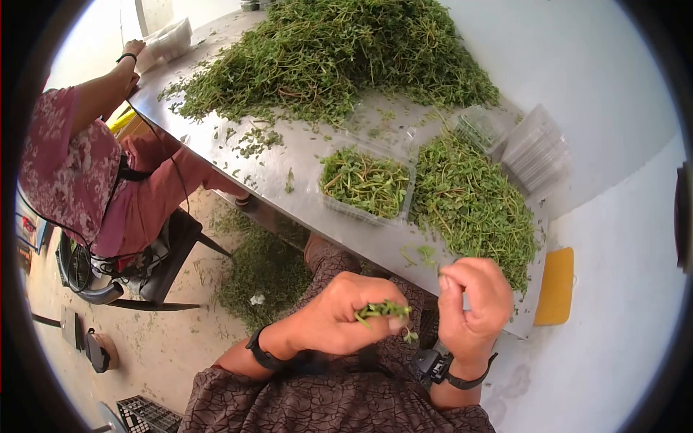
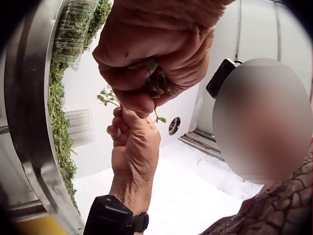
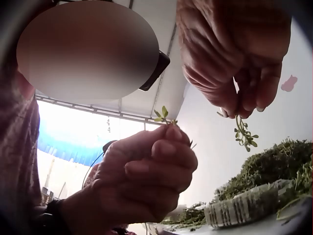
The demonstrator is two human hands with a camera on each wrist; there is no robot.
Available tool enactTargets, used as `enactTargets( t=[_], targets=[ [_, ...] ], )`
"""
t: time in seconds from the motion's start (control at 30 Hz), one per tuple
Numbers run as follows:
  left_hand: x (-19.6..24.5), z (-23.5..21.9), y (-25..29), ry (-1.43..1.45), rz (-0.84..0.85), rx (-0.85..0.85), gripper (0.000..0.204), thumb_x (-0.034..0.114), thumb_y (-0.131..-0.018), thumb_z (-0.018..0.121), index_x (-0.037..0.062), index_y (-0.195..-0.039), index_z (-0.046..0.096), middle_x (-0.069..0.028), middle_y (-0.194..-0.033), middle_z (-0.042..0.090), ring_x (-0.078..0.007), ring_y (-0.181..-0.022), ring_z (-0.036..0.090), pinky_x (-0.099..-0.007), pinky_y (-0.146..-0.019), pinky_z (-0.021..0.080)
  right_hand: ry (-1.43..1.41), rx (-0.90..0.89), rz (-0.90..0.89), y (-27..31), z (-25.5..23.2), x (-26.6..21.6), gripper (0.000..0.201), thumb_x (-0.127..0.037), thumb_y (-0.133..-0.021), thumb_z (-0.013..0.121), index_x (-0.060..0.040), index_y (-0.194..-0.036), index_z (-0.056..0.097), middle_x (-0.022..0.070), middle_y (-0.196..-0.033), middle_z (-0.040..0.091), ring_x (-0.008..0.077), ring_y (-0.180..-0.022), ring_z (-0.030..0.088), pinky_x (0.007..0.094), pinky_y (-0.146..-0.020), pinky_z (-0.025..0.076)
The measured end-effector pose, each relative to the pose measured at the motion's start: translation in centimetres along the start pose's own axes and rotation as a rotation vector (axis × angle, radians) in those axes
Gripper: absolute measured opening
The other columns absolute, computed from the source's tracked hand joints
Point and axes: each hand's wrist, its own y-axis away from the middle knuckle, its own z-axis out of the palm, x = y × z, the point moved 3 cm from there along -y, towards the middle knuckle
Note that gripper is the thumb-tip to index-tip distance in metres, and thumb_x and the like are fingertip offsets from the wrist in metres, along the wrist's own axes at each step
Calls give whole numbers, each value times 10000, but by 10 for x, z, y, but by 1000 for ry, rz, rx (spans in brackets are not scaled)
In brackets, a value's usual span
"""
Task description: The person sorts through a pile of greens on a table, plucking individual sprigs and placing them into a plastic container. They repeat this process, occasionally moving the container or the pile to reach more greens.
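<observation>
Curled fingers of my left hand (image 1: 339,312) grip a small bunch of leafy green sprigs (image 1: 381,310) in front of my lap. In the right wrist view a leafy tip (image 3: 162,115) pokes out above that hand's thumb. My right hand (image 1: 476,307), level with the left and to its right, pinches a thin green sprig (image 3: 244,134) that hangs from its fingertips. On the table ahead, a clear plastic box (image 1: 359,213) holds cut greens (image 1: 367,182). To its right lies a loose heap of greens (image 1: 469,198), just beyond my right hand.
A large mound of greens (image 1: 346,58) covers the back of the metal table (image 1: 253,177). Stacked clear boxes (image 1: 535,150) stand by the wall. Another person (image 1: 86,166) sits at the left, a hand at a plastic container (image 1: 167,43). More greens (image 1: 263,278) lie on the floor.
</observation>
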Motion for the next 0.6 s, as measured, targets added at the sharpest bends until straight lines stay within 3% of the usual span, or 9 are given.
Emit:
enactTargets(
  t=[0.1, 0.13, 0.23, 0.27, 0.37, 0.43, 0.5, 0.53, 0.6],
  targets=[
    [-2, -10, 8, 131, -201, 93, 52, 36, -896, 602, 8, -903, 645, -42, -763, 658, -89, -652, 619, -257, -570, 460, -58, 16, -9, -21, 2, -3, 163, 67, -747, 693, -28, -877, 664, 112, -789, 639, 270, -653, 608, 341, -579, 481],
    [-1, -11, 9, 153, -172, 132, 64, 38, -921, 587, 9, -919, 644, -18, -779, 659, -45, -636, 589, -228, -558, 450, -91, 0, 8, -29, 5, -4, 153, 74, -766, 679, -23, -884, 663, 114, -792, 637, 266, -661, 615, 333, -589, 484],
    [-3, -18, 13, 220, -173, 211, 76, 42, -931, 576, 4, -934, 641, -16, -792, 662, -56, -623, 580, -232, -557, 453, -156, 3, -39, -49, 21, -4, 138, 69, -779, 675, -13, -888, 661, 111, -794, 636, 266, -665, 620, 331, -596, 487],
    [0, -20, 14, 235, -211, 251, 98, 29, -917, 572, -40, -894, 638, -126, -811, 653, -131, -616, 586, -276, -559, 467, -164, 12, -45, -55, 28, -3, 127, 63, -790, 674, -7, -895, 661, 118, -806, 643, 270, -672, 627, 332, -602, 492],
    [1, -26, 16, 253, -256, 305, 105, 38, -916, 577, -46, -899, 637, -125, -807, 654, -133, -617, 587, -276, -559, 469, -196, -8, -21, -71, 47, 4, 126, 58, -792, 679, -9, -896, 658, 127, -803, 639, 274, -673, 626, 332, -606, 492],
    [0, -29, 17, 264, -258, 325, 108, 43, -915, 580, -48, -901, 638, -127, -809, 656, -135, -615, 588, -278, -557, 470, -204, -92, 53, -74, 59, 11, 153, 38, -798, 688, -16, -941, 681, 166, -885, 674, 289, -705, 649, 328, -627, 511],
    [0, -30, 17, 276, -260, 339, 111, 47, -913, 584, -49, -903, 638, -129, -810, 657, -137, -613, 588, -279, -555, 470, 86, -175, -10, -74, 68, 15, 180, 13, -809, 695, -24, -985, 703, 209, -1017, 690, 306, -738, 673, 318, -650, 534],
    [1, -32, 18, 264, -264, 350, 115, 55, -911, 590, -48, -903, 640, -127, -800, 657, -137, -609, 589, -280, -551, 469, 56, -200, 31, -72, 68, 20, 209, -18, -829, 702, -28, -1038, 713, 238, -1131, 674, 298, -786, 696, 317, -673, 554],
    [-1, -35, 19, 258, -267, 367, 120, 63, -910, 595, -47, -903, 643, -126, -790, 657, -138, -604, 590, -280, -547, 467, 10, -153, 88, -68, 61, 20, 211, -21, -836, 701, -24, -1047, 710, 235, -1134, 675, 284, -788, 697, 314, -674, 555]
  ],
)
